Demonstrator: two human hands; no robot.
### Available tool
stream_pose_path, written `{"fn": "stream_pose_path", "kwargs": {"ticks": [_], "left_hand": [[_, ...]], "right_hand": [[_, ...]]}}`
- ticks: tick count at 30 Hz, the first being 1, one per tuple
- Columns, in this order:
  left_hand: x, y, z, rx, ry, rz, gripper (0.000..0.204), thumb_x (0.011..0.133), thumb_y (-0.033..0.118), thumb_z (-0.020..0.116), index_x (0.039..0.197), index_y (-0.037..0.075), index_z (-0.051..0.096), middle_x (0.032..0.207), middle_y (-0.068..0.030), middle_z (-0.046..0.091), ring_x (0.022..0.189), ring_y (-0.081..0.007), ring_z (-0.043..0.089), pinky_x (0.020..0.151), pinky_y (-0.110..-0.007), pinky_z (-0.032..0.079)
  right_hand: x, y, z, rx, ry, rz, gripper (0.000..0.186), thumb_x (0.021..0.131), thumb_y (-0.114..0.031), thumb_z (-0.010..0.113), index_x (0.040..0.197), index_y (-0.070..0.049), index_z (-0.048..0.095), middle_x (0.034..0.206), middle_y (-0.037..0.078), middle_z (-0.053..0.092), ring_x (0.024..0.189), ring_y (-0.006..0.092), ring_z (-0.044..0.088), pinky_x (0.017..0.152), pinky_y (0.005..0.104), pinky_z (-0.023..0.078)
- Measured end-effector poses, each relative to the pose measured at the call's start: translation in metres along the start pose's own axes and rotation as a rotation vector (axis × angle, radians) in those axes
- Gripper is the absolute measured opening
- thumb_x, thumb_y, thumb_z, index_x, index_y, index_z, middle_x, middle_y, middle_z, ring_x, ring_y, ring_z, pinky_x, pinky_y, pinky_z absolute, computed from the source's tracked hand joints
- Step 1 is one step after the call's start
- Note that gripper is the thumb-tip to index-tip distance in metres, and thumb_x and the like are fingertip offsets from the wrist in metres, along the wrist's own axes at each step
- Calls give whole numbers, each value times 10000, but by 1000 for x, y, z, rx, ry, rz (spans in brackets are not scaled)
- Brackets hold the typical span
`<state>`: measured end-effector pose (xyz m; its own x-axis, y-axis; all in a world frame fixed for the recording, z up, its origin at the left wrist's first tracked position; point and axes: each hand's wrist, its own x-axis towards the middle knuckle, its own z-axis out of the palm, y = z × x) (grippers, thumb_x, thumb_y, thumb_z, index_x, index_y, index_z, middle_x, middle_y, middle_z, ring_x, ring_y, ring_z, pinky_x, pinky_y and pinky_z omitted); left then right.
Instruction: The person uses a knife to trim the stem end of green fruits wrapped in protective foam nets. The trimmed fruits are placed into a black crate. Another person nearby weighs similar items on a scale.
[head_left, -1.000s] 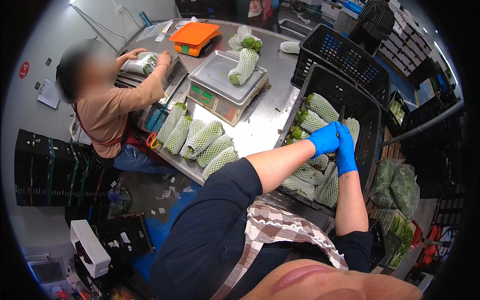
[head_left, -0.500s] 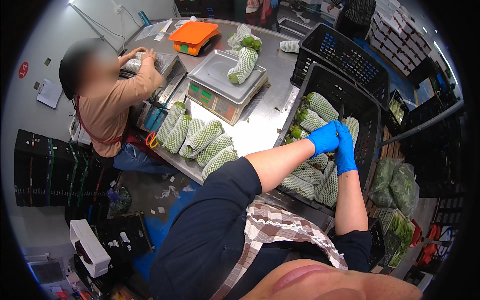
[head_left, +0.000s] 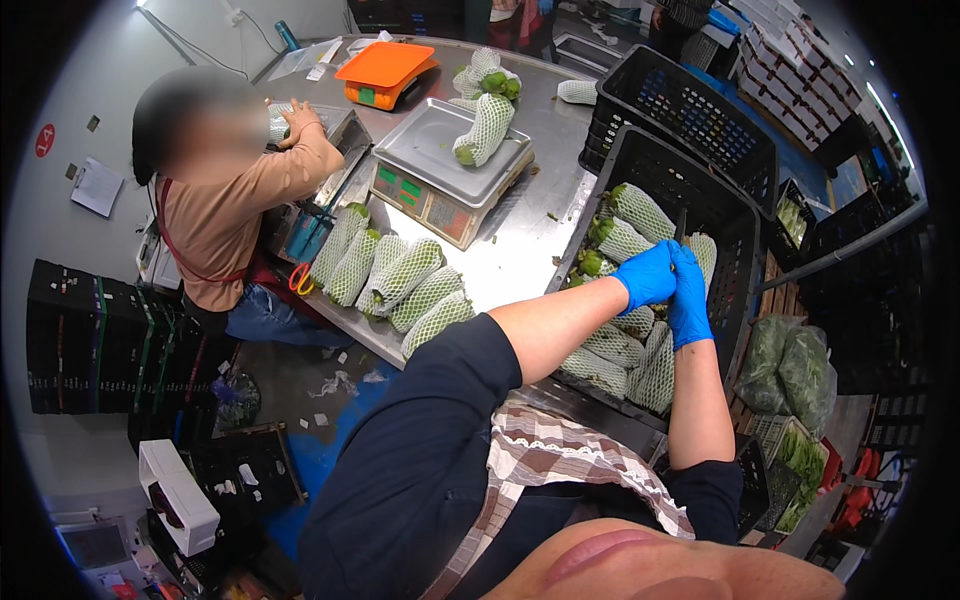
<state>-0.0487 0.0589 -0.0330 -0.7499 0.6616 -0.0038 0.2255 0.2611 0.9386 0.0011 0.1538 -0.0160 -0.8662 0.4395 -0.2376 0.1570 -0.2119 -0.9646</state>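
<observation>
Blue gloves (head_left: 672,290), black crate (head_left: 720,190), orange tray (head_left: 385,63)

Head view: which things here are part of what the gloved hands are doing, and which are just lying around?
In hand:
left hand
right hand
black crate
net-wrapped vegetables inside it

Lying about:
weighing scale with one wrapped vegetable
row of wrapped vegetables on the steel table
orange scale
second black crate

Net-wrapped vegetables (head_left: 640,212) crowd the black crate (head_left: 735,215), leaving a bare gap along its right wall; bare steel table (head_left: 520,255) lies between the scale (head_left: 450,165) and the crate
</observation>
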Motion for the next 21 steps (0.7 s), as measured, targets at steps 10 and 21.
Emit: {"fn": "stream_pose_path", "kwargs": {"ticks": [10,21], "left_hand": [[-3,6,-3,31,-1,-52,392,874,159,572,1227,8,493,1154,-271,633,1074,-392,637,907,-428,517],[2,-3,2,7,7,21,380,883,165,572,1217,-1,499,1139,-277,635,1061,-394,639,885,-425,525]], "right_hand": [[-6,-6,3,-12,16,15,247,950,-346,634,1069,-129,638,915,15,638,811,126,588,710,290,487],[0,0,0,-19,24,7,253,945,-343,637,1076,-126,643,915,17,642,811,130,593,701,296,491]]}}
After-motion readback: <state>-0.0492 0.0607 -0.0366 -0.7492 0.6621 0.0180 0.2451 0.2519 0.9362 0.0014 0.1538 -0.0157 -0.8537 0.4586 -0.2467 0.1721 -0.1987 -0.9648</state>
